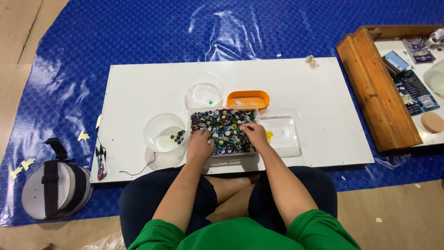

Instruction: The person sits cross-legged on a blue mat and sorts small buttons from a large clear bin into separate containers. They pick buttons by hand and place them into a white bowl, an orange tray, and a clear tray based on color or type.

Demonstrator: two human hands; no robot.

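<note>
A clear rectangular box (225, 110) filled with several mixed-colour buttons sits on a white board (138, 88) in front of me. My left hand (200, 144) rests palm down on the buttons at the box's near left. My right hand (255, 134) lies on the buttons at the near right, fingers curled into the pile. Whether either hand pinches a button is hidden. A clear round bowl (162, 134) with a few black buttons stands left of the box. Another clear bowl (205, 92) holds one green button. An orange oval tray (248, 99) holds a pale button. A clear rectangular tray (283, 132) on the right holds yellow buttons.
The board lies on a blue plastic sheet (138, 32). A wooden tray edge (379, 92) with cards and small items stands at the right. A round grey strapped device (55, 190) lies at the left. A thin black wire (138, 170) curls near the board's front edge.
</note>
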